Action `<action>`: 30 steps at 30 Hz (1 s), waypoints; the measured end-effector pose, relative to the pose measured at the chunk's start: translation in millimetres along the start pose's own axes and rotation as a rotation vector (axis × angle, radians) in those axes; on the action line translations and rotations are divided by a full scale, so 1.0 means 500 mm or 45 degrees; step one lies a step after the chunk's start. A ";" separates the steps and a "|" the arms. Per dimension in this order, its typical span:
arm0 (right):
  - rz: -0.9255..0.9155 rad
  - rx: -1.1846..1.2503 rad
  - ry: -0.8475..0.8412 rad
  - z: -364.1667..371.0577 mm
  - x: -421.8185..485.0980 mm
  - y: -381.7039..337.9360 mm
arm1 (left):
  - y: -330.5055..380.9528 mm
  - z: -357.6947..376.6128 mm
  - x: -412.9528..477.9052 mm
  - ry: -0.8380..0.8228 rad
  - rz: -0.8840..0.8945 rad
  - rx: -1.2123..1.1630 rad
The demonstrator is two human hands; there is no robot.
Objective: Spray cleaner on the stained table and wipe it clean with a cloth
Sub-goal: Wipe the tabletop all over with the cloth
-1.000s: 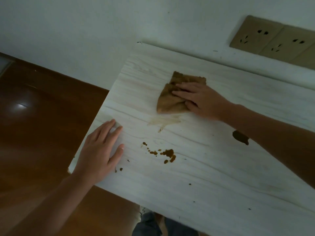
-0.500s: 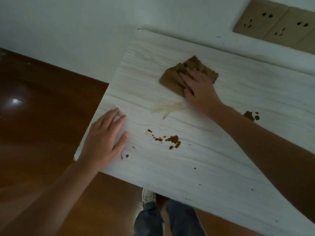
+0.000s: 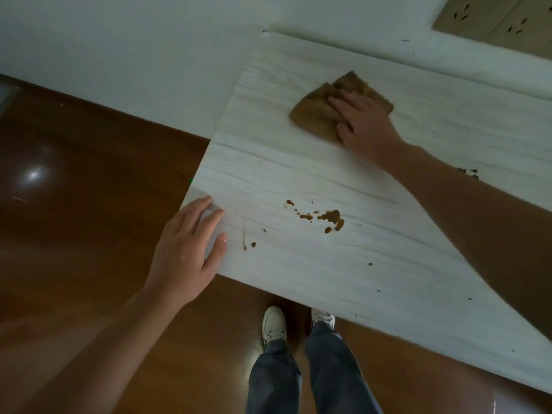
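Observation:
A white wood-grain table (image 3: 373, 276) fills the right half of the view. My right hand (image 3: 363, 122) presses flat on a brown cloth (image 3: 316, 113) near the table's far edge. Brown stains (image 3: 328, 218) lie in the middle of the table, with smaller spots (image 3: 249, 245) near my left hand and dark specks (image 3: 469, 171) beside my right forearm. My left hand (image 3: 191, 249) rests flat, fingers apart, on the table's left corner. No spray bottle is in view.
A white wall (image 3: 134, 55) runs behind the table with beige wall sockets (image 3: 493, 19) at top right. Brown wooden floor (image 3: 74, 219) lies to the left and below. My legs and white shoes (image 3: 273, 324) stand under the near edge.
My right hand has pushed the cloth farther from me toward the wall. The pale smear just below the cloth is gone. The left hand stays on the corner.

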State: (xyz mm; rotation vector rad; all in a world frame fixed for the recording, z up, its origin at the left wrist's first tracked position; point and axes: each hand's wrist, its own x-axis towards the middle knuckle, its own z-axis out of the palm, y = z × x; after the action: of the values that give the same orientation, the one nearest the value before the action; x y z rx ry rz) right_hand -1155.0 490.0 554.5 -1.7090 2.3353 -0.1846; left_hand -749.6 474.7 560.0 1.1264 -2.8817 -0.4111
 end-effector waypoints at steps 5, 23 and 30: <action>0.084 0.065 0.118 0.055 -0.032 -0.153 | -0.004 0.007 -0.021 0.043 -0.006 -0.107; -0.093 0.031 0.033 0.079 -0.115 -0.281 | -0.066 0.023 -0.052 0.189 0.122 -0.174; -0.497 0.048 -0.111 0.113 -0.249 -0.351 | -0.066 0.027 -0.053 0.238 0.149 -0.229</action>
State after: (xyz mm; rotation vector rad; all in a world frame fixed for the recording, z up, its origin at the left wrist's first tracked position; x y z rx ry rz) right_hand -942.9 556.5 557.5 -2.0920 1.9044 -0.2151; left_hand -709.9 472.5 540.6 0.9109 -2.6700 -0.5182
